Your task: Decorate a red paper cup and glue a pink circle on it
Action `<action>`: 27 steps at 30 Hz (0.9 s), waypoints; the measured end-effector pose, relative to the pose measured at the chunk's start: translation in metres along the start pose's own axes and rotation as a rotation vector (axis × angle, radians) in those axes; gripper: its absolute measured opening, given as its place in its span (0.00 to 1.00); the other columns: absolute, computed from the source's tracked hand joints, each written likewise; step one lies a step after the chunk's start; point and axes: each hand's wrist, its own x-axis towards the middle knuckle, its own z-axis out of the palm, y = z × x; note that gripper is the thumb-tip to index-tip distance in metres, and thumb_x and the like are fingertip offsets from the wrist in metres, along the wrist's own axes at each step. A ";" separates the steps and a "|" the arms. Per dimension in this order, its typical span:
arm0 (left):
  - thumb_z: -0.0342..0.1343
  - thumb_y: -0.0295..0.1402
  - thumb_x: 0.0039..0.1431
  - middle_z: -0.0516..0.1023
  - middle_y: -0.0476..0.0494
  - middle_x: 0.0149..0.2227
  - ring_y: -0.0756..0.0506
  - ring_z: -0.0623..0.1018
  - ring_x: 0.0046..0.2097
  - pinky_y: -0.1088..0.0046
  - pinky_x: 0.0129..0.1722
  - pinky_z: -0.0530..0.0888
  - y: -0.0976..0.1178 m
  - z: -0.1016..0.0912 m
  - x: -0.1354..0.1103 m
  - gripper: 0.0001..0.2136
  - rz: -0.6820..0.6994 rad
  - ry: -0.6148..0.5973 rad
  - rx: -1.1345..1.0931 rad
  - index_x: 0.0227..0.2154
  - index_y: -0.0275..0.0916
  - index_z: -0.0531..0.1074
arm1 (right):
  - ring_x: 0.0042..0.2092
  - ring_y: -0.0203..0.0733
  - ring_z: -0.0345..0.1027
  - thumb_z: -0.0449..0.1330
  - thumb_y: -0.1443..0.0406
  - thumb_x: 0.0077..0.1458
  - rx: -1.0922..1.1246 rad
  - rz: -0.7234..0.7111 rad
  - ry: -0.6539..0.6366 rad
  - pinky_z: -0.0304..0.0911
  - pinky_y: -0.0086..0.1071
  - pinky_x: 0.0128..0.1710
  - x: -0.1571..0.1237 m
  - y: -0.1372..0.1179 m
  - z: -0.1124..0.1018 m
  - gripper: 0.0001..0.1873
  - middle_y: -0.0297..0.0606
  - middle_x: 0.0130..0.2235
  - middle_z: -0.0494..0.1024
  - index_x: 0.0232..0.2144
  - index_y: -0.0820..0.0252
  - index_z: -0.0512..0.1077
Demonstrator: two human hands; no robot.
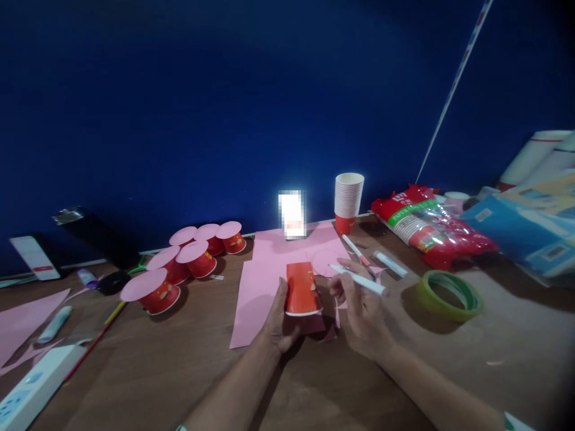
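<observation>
My left hand (279, 320) is closed round a red paper cup (302, 288), which it holds upside down over a pink paper sheet (260, 281) on the wooden table (188, 371). My right hand (359, 308) pinches a white pen (359, 279) just right of the cup, its tip pointing left toward the cup. A pink paper disc (324, 261) lies on the sheet behind the pen.
Several upturned red cups topped with pink discs (179, 269) stand at the left. A stack of paper cups (348, 200), a red packet of cups (431, 226), a green tape roll (449, 294), loose pens (356, 248) and a white power strip (31, 392) lie around.
</observation>
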 end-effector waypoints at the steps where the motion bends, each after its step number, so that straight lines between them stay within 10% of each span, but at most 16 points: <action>1: 0.52 0.52 0.57 0.80 0.33 0.39 0.41 0.79 0.41 0.63 0.50 0.72 0.001 0.001 0.000 0.27 0.003 -0.002 -0.006 0.43 0.27 0.73 | 0.34 0.37 0.69 0.50 0.59 0.64 -0.037 -0.022 -0.026 0.68 0.31 0.36 0.000 0.002 0.000 0.11 0.36 0.33 0.74 0.40 0.58 0.68; 9: 0.51 0.42 0.60 0.81 0.37 0.35 0.39 0.79 0.43 0.61 0.52 0.70 0.003 0.009 0.001 0.18 0.080 -0.044 -0.040 0.40 0.30 0.75 | 0.46 0.43 0.71 0.53 0.62 0.62 -0.227 -0.123 -0.106 0.67 0.38 0.49 -0.003 0.017 0.001 0.13 0.41 0.44 0.76 0.48 0.57 0.69; 27: 0.53 0.35 0.60 0.82 0.38 0.36 0.44 0.80 0.37 0.64 0.50 0.73 0.009 0.010 -0.003 0.13 0.069 0.113 -0.118 0.38 0.30 0.76 | 0.46 0.46 0.74 0.50 0.66 0.62 -0.408 -0.222 -0.077 0.70 0.42 0.46 0.006 0.032 0.001 0.13 0.45 0.43 0.78 0.48 0.60 0.68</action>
